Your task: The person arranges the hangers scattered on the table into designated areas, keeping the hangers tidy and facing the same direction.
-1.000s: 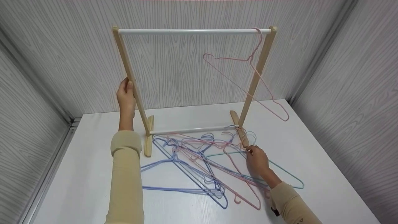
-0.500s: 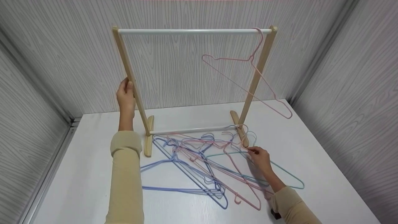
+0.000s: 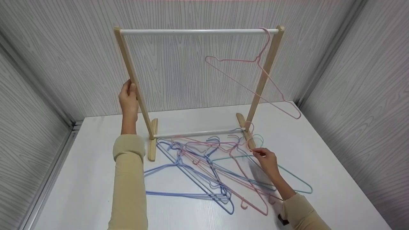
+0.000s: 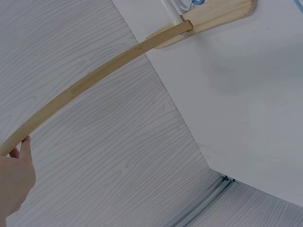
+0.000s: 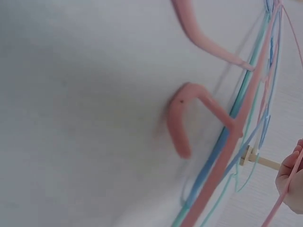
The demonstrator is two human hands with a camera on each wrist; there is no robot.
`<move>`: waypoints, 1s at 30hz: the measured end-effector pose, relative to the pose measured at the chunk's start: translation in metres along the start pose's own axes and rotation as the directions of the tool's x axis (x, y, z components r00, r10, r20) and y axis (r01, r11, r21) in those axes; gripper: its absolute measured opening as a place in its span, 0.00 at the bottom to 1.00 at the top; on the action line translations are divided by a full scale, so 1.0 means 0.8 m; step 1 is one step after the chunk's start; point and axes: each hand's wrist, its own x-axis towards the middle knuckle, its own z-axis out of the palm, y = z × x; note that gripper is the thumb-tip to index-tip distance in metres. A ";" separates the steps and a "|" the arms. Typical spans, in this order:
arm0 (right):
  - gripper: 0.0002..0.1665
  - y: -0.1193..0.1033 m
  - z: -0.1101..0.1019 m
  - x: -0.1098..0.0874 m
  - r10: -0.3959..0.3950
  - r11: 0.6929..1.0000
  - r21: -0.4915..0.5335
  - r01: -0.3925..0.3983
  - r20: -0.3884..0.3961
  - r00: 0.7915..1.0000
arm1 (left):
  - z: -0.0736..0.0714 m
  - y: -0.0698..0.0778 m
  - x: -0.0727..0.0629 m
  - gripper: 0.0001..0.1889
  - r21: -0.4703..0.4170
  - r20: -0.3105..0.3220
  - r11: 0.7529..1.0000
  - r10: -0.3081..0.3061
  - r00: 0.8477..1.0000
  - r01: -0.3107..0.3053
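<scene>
A small clothes rack with wooden posts and a white top rod (image 3: 191,32) stands on the table. My left hand (image 3: 128,101) grips its left wooden post (image 3: 140,103), thumb and fingers about the wood. With the fingertips of my right hand (image 3: 267,161) I pinch a pink clothes hanger (image 5: 277,208) on its upper wire, beside the neck. That hanger's hook rises in front of the rack's right foot (image 3: 241,118). One pink hanger (image 3: 238,60) hangs from the rod's right end. Several blue hangers (image 3: 183,194) and pink ones lie tangled in front of the rack.
A teal hanger (image 3: 295,177) lies under and behind my right hand, extending to the right. The white table (image 3: 80,179) is bounded by patterned panels at the back and sides. A small dark object (image 3: 282,219) shows beneath my right sleeve.
My right hand has raised the pink hanger slightly, and its hook has moved up. The hanger on the rod has swung a little. My left hand keeps its hold on the post.
</scene>
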 end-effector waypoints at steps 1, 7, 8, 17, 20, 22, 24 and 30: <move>0.04 -0.001 0.000 0.000 -0.021 1.000 0.004 0.021 -0.002 1.000 | 0.000 -0.001 0.000 0.24 0.001 0.000 1.000 0.001 1.000 -0.001; 0.04 -0.013 -0.002 -0.002 -0.150 0.987 0.050 0.151 -0.028 0.988 | 0.000 -0.002 0.001 0.24 0.002 0.001 1.000 0.012 1.000 -0.012; 0.04 -0.021 -0.003 -0.004 -0.170 0.984 0.052 0.172 -0.032 0.985 | 0.001 -0.001 0.000 0.23 0.001 0.001 1.000 0.012 1.000 -0.012; 0.04 -0.079 -0.009 -0.018 -0.269 0.961 0.054 0.272 -0.054 0.962 | -0.002 -0.024 0.016 0.25 -0.002 0.000 1.000 0.022 1.000 -0.022; 0.05 -0.086 -0.009 -0.020 -0.273 0.960 0.051 0.276 -0.052 0.961 | -0.003 -0.037 0.024 0.27 0.020 0.004 0.999 0.045 0.999 -0.045; 0.05 -0.089 -0.009 -0.020 -0.277 0.959 0.052 0.280 -0.049 0.959 | -0.003 -0.040 0.025 0.28 0.033 0.008 0.998 0.050 0.999 -0.050; 0.05 -0.091 -0.009 -0.019 -0.296 0.953 0.046 0.299 -0.048 0.954 | -0.003 -0.040 0.026 0.28 0.034 0.003 0.998 0.052 0.999 -0.052; 0.06 -0.074 -0.005 -0.010 -0.395 0.917 0.029 0.397 -0.052 0.917 | -0.003 -0.026 0.017 0.26 0.017 0.000 0.999 0.038 0.999 -0.038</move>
